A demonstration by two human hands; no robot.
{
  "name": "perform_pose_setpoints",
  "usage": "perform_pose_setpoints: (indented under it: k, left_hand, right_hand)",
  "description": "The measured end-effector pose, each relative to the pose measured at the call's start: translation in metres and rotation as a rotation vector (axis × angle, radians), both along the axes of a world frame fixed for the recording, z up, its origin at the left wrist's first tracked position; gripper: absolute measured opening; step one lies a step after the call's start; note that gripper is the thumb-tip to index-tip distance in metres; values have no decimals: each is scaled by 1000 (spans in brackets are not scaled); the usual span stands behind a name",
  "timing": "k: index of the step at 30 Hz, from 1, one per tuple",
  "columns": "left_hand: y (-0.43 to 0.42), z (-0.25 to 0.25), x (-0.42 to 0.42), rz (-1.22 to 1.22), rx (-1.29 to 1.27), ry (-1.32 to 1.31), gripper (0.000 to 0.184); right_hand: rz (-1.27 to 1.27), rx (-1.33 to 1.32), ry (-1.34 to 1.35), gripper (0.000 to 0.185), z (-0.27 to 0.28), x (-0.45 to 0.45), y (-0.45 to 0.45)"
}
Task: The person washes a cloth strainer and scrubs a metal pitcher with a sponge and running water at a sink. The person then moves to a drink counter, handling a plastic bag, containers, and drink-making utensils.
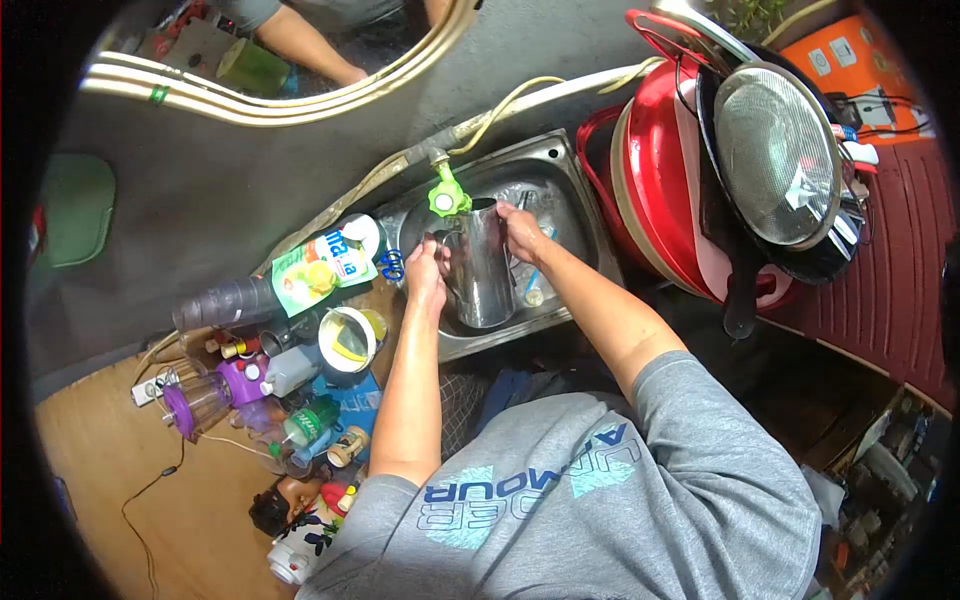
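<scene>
A tall stainless steel pitcher (482, 265) is held over the metal sink (590, 225), its mouth close to the bright green faucet (447, 192). My left hand (427, 275) is closed around the pitcher's handle side. On the other side, near the rim, my right hand (521, 232) grips the pitcher wall. The pitcher's inside is mostly hidden. In the basin behind my right hand lie small items, among them something blue and white (533, 290), partly covered by the pitcher and my forearm.
Red basins (650, 190), a mesh strainer (778, 155) and dark pans are stacked right of the sink. To the left stand a green-and-white pouch (322, 268), a white tub (347, 340), a purple blender (197, 405) and several bottles. A mirror (270, 50) hangs above.
</scene>
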State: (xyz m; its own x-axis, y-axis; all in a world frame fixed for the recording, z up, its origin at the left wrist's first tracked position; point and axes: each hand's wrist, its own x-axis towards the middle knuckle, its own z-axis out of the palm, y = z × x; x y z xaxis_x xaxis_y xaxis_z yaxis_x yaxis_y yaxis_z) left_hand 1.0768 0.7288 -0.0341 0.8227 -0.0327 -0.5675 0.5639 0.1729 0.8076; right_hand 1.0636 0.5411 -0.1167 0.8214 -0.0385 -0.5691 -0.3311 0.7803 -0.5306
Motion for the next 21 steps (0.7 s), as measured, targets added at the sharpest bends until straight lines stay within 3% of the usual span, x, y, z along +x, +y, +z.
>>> perform_pose_setpoints:
  k: [1, 4, 5, 8, 9, 13, 18, 20, 21]
  left_hand:
    - [7, -17, 1, -11, -73, -8, 14]
    - [4, -29, -2, 23, -190, 9, 6]
    - [0, -31, -6, 108, -240, 20, 6]
    - [-8, -32, -9, 256, -283, 56, 8]
    - [-8, -31, -11, 290, -338, 79, 8]
    - [-9, -35, -15, 349, -460, 108, 10]
    - [-27, -14, -29, 337, -490, 118, 10]
    - [-35, 8, -35, 193, -273, 81, 9]
    - [-29, -11, -39, 98, -223, -8, 17]
  right_hand:
    - [35, -115, -7, 44, -8, 4, -4]
    - [128, -260, -74, 45, -20, 12, -6]
    - [178, -232, -26, 42, 15, 5, -8]
    - [362, -366, -134, 39, 22, 9, -4]
    - [403, -381, -40, 36, 25, 9, -5]
    - [284, -526, -136, 25, 27, 13, -16]
    - [64, -925, -191, 24, 94, 26, -41]
    - [159, -1130, -280, 31, 144, 32, -47]
    - [201, -1222, -339, 33, 167, 33, -43]
